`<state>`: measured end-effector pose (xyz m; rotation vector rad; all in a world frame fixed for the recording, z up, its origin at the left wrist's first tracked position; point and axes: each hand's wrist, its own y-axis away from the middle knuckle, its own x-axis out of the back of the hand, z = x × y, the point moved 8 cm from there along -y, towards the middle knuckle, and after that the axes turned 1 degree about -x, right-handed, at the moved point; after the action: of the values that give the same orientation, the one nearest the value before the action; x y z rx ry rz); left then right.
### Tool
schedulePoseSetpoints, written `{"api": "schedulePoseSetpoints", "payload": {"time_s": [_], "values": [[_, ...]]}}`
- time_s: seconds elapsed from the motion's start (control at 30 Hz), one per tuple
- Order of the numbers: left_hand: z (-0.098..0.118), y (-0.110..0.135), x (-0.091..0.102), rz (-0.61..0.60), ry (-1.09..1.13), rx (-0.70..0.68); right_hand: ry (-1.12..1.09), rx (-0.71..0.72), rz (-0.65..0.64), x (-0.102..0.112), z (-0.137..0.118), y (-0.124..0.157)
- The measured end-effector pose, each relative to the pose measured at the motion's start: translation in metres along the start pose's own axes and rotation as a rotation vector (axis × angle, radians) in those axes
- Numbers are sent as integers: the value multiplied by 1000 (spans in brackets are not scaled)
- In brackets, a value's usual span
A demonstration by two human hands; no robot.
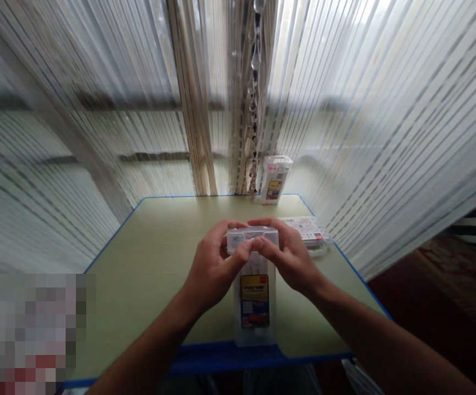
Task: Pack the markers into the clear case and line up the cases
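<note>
A clear plastic box [255,307] with a yellow and red label stands upright on the green table [155,258], close to its front edge. My left hand [215,269] grips the box's top from the left. From the right, my right hand [289,255] holds the same top. Both thumbs meet on the near side of its lid.
A second upright clear box [276,179] stands at the table's back edge by the curtains. A flat clear case [308,230] lies at the right edge. Striped sheer curtains [365,137] hang around the table. The blue table rim [221,356] runs along the front.
</note>
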<state>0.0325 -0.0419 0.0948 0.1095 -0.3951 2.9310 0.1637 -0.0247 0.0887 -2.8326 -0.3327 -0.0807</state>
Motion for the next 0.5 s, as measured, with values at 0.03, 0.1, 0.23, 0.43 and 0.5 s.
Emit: {"api": "schedulePoseSetpoints", "payload": {"time_s": [0.03,0.1,0.23,0.43,0.5], "values": [[0,0,-1,-7,2,-1,0,10,6,1,-1,0],[-1,2,-2,-22,10,6,-9,12,-2,1,-2,1],[-2,3,-3,-40,26,22,-33,-48,-58,1,2,1],[-1,4,-4,-66,4,10,3,-38,-111,0,0,2],[-1,4,-4,-74,14,10,2,-37,-114,1,0,3]]}}
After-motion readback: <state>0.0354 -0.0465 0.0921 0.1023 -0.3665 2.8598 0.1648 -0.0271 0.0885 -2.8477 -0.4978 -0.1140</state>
